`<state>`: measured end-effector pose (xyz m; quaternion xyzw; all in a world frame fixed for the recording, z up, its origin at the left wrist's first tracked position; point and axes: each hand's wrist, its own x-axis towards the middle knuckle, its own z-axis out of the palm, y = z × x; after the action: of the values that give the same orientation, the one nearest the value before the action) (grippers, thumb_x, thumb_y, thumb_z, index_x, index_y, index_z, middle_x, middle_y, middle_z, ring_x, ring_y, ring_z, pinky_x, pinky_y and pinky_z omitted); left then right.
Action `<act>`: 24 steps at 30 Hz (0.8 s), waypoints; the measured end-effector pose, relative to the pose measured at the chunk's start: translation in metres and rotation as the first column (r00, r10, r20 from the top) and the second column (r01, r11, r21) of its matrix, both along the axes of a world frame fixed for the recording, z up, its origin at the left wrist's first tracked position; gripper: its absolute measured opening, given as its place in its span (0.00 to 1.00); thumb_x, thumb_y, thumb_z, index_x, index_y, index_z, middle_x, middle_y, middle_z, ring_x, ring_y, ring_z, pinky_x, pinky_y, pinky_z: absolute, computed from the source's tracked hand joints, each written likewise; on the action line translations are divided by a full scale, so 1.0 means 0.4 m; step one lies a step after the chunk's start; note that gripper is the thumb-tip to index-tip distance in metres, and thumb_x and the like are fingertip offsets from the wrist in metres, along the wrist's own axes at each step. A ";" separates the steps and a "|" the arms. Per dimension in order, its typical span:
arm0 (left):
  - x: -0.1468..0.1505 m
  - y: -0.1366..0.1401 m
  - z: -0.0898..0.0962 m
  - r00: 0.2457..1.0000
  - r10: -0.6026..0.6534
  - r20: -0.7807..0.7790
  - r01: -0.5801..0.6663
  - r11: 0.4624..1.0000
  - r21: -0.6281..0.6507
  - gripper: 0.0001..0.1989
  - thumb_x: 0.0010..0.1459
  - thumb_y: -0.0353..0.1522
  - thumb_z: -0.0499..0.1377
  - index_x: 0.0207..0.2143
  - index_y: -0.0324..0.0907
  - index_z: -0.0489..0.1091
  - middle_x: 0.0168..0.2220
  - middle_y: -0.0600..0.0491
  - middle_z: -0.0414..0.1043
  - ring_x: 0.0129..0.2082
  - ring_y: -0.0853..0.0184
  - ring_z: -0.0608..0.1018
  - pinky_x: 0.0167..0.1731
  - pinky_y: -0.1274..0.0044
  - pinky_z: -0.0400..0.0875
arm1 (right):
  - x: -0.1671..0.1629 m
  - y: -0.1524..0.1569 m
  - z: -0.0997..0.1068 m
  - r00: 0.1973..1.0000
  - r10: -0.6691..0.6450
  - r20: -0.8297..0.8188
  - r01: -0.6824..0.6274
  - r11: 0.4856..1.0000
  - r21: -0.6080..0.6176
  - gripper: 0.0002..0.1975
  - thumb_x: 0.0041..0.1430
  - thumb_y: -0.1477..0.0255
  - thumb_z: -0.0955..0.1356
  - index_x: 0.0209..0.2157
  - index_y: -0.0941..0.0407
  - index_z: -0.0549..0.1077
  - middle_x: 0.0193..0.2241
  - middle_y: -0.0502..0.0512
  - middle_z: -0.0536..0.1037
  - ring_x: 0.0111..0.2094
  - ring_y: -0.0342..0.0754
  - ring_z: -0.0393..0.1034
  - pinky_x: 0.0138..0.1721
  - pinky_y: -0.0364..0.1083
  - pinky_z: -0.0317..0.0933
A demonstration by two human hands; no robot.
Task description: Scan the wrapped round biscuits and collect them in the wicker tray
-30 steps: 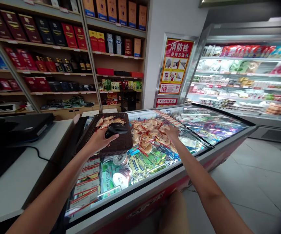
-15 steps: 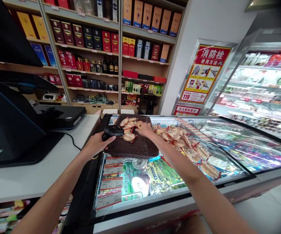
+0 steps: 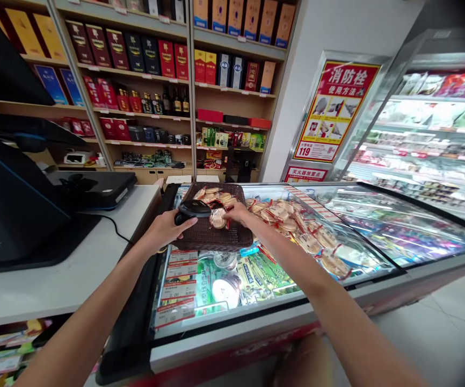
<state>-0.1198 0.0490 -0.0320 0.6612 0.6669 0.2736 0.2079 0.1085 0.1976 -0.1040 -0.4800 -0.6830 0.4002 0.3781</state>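
My left hand is closed round the handle of a black barcode scanner, whose head hangs over the left part of a dark brown woven basket. Between the fingers of my right hand is the edge of a round wrapped pastry in clear film with red trim, held over the basket close to the scanner head. Several more wrapped pastries lie at the far end of the basket. A loose pile of similar pastries is spread on the glass lid to the right.
The basket rests on a glass-topped freezer holding packaged goods, with price labels at its left. A white counter with a black checkout terminal and cable is on my left. Boxed-goods shelves stand behind.
My right hand has drawn a wrapped pastry from the basket's far side nearer to me and to the scanner. The scanner has shifted slightly right against the basket, and the view has moved a little.
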 end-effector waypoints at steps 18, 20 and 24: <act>0.391 0.077 0.033 0.918 -0.353 -0.178 0.369 0.928 0.060 0.26 0.54 0.56 0.56 0.36 0.43 0.71 0.21 0.56 0.73 0.22 0.62 0.78 0.22 0.77 0.62 | 0.472 -0.206 0.008 0.860 -0.249 -0.446 0.245 0.967 -0.067 0.18 0.43 0.61 0.74 0.36 0.57 0.75 0.30 0.51 0.77 0.30 0.44 0.68 0.32 0.43 0.59; 0.413 0.083 0.029 0.909 -0.371 -0.190 0.388 0.920 0.057 0.26 0.53 0.56 0.56 0.37 0.44 0.71 0.22 0.56 0.74 0.24 0.61 0.78 0.22 0.77 0.61 | 0.487 -0.205 -0.003 0.845 -0.243 -0.476 0.243 0.968 -0.064 0.18 0.43 0.62 0.74 0.35 0.57 0.75 0.31 0.52 0.77 0.31 0.45 0.69 0.33 0.43 0.61; 0.437 0.083 0.034 0.900 -0.386 -0.203 0.401 0.915 0.039 0.26 0.53 0.57 0.56 0.35 0.44 0.71 0.20 0.56 0.73 0.24 0.61 0.78 0.22 0.77 0.61 | 0.508 -0.197 -0.028 0.823 -0.270 -0.500 0.269 0.960 -0.077 0.17 0.43 0.64 0.73 0.36 0.56 0.73 0.30 0.50 0.77 0.32 0.45 0.70 0.34 0.43 0.62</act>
<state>0.0550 0.0822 -0.0185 0.8131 0.5250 0.1875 0.1673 0.3116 0.1187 -0.1154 -0.4503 -0.4845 0.4556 0.5957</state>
